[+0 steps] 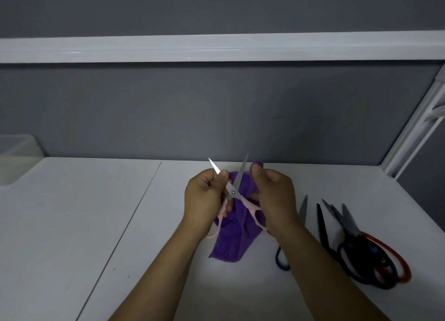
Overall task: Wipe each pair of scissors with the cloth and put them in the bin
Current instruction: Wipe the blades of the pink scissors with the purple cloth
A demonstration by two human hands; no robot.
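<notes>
A pair of pink-handled scissors (233, 192) is held above the white table (96, 224) with its blades spread apart. My left hand (204, 198) grips one blade and handle on the left side. My right hand (274, 195) holds the purple cloth (232, 239), pinching it near the other blade; the cloth hangs down behind the scissors. A translucent bin (16, 159) stands at the far left edge of the table.
Several other scissors lie on the table to the right: one with a dark handle (304, 211), partly hidden by my right forearm, and a pile with black, blue and red handles (361, 251). A grey wall and a white frame post (414, 123) bound the table.
</notes>
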